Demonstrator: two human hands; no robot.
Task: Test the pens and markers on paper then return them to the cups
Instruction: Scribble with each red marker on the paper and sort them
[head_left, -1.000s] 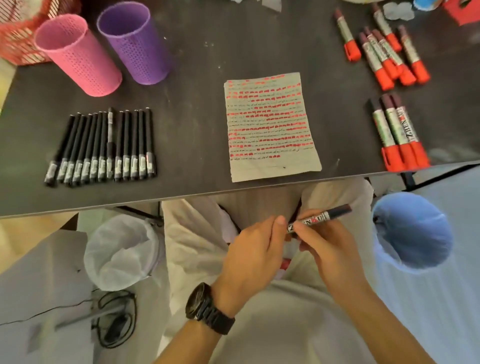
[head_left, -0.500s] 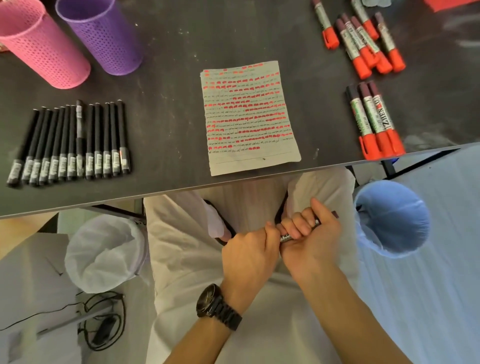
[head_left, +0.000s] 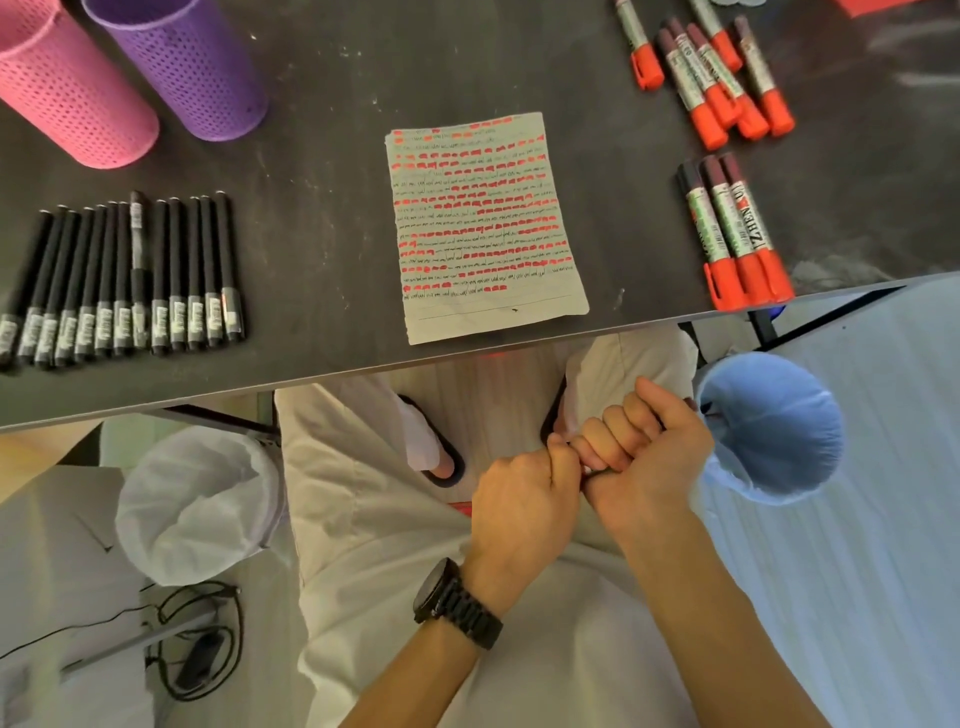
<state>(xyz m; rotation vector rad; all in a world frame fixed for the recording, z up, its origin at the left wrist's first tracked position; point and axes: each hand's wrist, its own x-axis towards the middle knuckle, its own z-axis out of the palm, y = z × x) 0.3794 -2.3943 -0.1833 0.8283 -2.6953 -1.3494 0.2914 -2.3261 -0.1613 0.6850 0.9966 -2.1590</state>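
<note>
Two mesh cups stood at the far left of the dark counter (head_left: 322, 218), a pink cup (head_left: 78, 93) and a purple cup (head_left: 192, 67) just beside it. Their mouths were cut off by the frame edge, so what they held could not be told. Under the counter were two lined bins: a white-bagged bin (head_left: 192, 504) to the left of the person's legs and a blue-bagged bin (head_left: 774, 421) to the right.

Both hands were below the counter's near edge, over the lap. The right hand (head_left: 644, 447) was curled in a fist round a marker (head_left: 588, 471), which was almost wholly hidden; only a pale sliver showed where the hands met. The left hand (head_left: 519, 504), with a dark watch (head_left: 457, 603) on its wrist, was also curled tight, its thumb side pressed against the right fist and gripping the same marker. A bit of red showed at its outer edge.

On the counter, a row of black pens (head_left: 124, 280) lay side by side in front of the cups. A sheet of paper (head_left: 483, 223), covered in red dashes and thin scribbled lines, lay in the middle. To its right, three red-capped markers (head_left: 737, 234) lay together at the counter's edge, and five more markers (head_left: 711, 73) lay farther back. Cables (head_left: 197, 644) lay on the floor near the white-bagged bin.
</note>
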